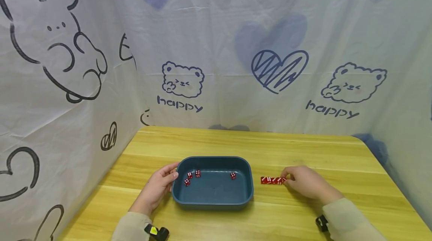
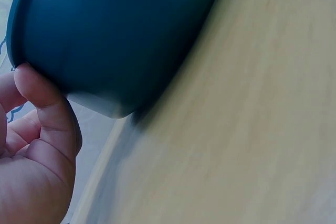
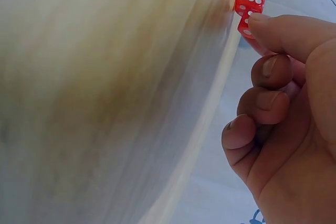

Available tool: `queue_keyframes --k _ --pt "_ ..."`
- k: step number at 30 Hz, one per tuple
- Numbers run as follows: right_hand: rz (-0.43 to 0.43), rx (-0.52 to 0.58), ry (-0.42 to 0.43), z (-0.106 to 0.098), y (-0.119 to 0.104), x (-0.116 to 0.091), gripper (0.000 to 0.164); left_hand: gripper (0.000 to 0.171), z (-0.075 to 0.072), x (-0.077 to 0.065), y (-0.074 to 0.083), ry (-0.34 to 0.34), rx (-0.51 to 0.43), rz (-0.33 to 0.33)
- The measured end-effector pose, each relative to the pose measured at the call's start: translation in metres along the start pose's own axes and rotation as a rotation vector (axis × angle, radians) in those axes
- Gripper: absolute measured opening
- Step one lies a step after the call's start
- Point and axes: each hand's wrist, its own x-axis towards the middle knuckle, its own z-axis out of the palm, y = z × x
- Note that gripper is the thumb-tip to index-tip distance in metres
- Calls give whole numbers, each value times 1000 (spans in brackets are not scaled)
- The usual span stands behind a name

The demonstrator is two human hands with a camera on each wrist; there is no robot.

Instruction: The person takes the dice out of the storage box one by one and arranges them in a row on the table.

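Head view: my right hand (image 1: 306, 183) pinched the right-end die (image 3: 245, 24) of a dice row (image 1: 271, 180) running left toward the tray (image 1: 212, 192) my left hand (image 1: 156, 189) held.

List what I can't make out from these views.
Head view: the right end of the dice row, partly covered by the right hand.
Head view: exact pips on the loose dice in the tray, too small to read surely.
Left wrist view: the tray's inside, hidden by its outer wall.
Right wrist view: the rest of the dice row, cut off by the top edge.
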Motion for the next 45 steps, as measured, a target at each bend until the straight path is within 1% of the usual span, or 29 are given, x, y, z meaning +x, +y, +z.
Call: queue_keyframes --k 10,26,34,42,45 --pt "7 2 -19 0 -1 -1 13 46 0 0 -1 -3 -14 3" --pt "23 -18 -28 2 -3 2 13 46 0 -2 1 -4 4 -2" --pt "40 6 -36 2 -3 3 13 46 0 -1 1 -5 7 0" --pt "34 20 -17 1 -5 3 18 47 -1 -1 1 -13 5 0" --pt "53 42 -11 -1 -7 4 20 47 -1 -1 1 -16 4 1"
